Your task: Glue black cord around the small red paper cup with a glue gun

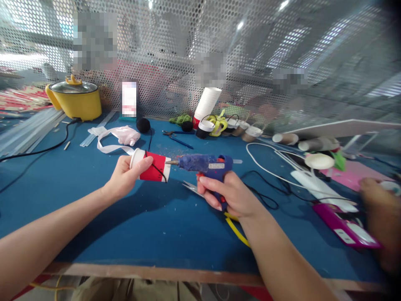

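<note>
Blue worktop (150, 225), wooden front edge, mesh screen along the back edge. Far left back corner: yellow pot (75, 99) with glass lid, black cord (46, 148) trailing from it toward the left edge; clear glue sticks (28, 131) lie in a bundle beside it. Right of the pot, a white ribbon and pink cloth (120, 137) lie crumpled, then a black pompom (143, 125) near the back edge. Left hand (125, 177) held above the middle of the worktop, fingers curled around a red paper cup (153, 167) lying on its side, white rim to the left, thumb pressed on top; a black string (156, 169) crosses the cup's wall. Right hand (232, 194) closed around the grip of a blue glue gun (203, 163), nozzle touching the cup's base end; a yellow cable (236, 230) runs from the gun's handle toward the front edge. Scissors (191, 187) lie on the worktop just under the gun, partly hidden by the hand. Behind, near the back edge: pliers (177, 138), green yarn (180, 119), a tilted stack of white cups (206, 103), several small cups (247, 131) in a row. Right side: white cable (269, 169) looping, cardboard tubes (285, 138), a white board (341, 127), pink sheet (357, 173), a magenta box (344, 225) near the right edge. Another person's hand (380, 200), blurred, at the right edge; its grip cannot be made out.
</note>
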`<state>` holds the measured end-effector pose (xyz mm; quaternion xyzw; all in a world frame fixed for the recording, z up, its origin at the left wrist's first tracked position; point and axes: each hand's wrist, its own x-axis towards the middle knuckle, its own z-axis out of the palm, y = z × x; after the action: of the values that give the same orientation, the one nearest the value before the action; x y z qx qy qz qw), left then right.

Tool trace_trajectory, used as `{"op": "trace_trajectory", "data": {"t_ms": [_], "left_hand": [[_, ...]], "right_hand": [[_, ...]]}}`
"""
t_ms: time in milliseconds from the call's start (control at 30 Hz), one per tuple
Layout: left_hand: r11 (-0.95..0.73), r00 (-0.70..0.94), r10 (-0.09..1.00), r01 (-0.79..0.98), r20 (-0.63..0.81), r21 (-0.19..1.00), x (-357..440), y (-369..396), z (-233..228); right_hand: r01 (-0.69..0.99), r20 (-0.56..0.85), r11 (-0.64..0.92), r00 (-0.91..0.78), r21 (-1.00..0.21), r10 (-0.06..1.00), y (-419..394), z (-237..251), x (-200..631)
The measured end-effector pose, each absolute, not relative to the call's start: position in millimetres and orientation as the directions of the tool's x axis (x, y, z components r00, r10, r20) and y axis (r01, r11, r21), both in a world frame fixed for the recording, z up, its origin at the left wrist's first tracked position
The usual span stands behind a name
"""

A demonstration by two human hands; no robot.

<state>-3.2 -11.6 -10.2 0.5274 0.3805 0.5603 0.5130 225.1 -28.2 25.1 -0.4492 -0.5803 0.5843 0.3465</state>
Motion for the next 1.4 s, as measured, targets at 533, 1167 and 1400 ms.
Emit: {"op": "trace_trajectory", "data": {"t_ms": [533, 1167, 1400], "left_hand": [[-0.341, 0.038, 0.940, 0.027, 0.340, 0.940, -4.7, -18.9, -10.7], [-0.255, 0.054, 0.962, -0.157, 0.266, 0.954, -3.5, -15.5, -16.6], [-0.254, 0.024, 0.962, -0.286, 0.271, 0.924, 0.0, -15.9, -14.5]], "right_hand": [[0.145, -0.145, -0.100, -0.339, -0.984, 0.930, -22.1, 25.1, 225.3], [0.096, -0.168, -0.144, -0.330, -0.985, 0.929, -20.9, 22.4, 225.5], [0.086, -0.163, -0.142, -0.317, -0.986, 0.934, -16.0, 16.2, 225.0]]}}
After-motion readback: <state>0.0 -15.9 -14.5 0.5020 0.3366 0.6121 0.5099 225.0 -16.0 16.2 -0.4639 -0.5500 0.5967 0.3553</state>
